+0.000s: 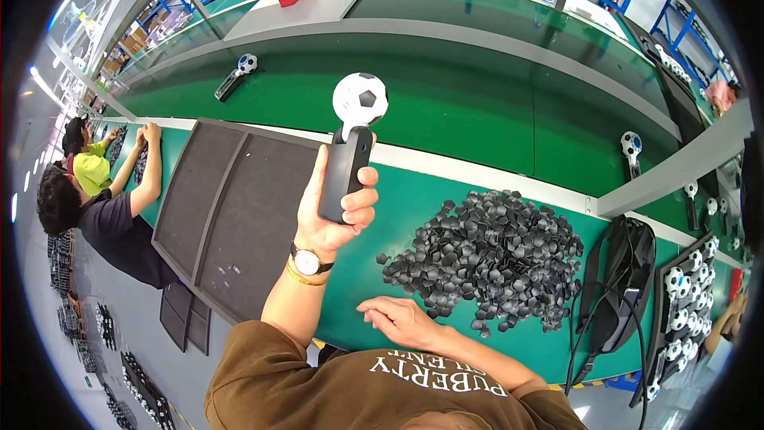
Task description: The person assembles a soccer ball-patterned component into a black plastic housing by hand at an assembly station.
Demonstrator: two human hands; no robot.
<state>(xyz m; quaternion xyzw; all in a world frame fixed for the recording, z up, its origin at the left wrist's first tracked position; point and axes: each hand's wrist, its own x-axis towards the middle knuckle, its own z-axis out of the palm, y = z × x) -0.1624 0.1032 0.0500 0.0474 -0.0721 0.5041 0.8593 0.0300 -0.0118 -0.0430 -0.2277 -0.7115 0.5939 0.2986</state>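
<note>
My left hand (338, 207) is raised over the workbench, its fingers wrapped round the black handle of a handheld device with a soccer-ball head (360, 99). The white ball with black pentagons points up and away from me. A watch and a bracelet are on that wrist. My right hand (400, 322) lies low on the green benchtop (354, 271), fingers stretched leftward and nothing visible in them. Just beyond it spreads a large heap of small black pentagon pieces (497, 259).
A large black divided tray (255, 183) juts over the bench's left edge. Farther off runs a green conveyor belt (454, 119) bearing similar ball-headed devices (248, 64). At right are a black bag (625, 287) with cables and a tray of ball-headed devices (684, 318). Co-workers (119, 215) sit at left.
</note>
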